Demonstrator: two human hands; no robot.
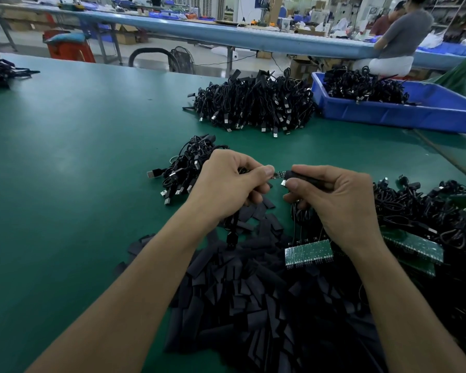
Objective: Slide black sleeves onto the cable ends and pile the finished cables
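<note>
My left hand pinches a cable end, a small circuit strip, between thumb and forefinger. My right hand grips a black sleeve whose open mouth meets that strip. The cable's black cord and USB plug hang below my left hand. A big heap of flat black sleeves lies under my forearms. A small pile of black cables sits just left of my left hand.
A larger cable pile lies farther back, and a blue bin with cables stands at the back right. More cables and green circuit boards lie at the right. A seated person works at the far bench.
</note>
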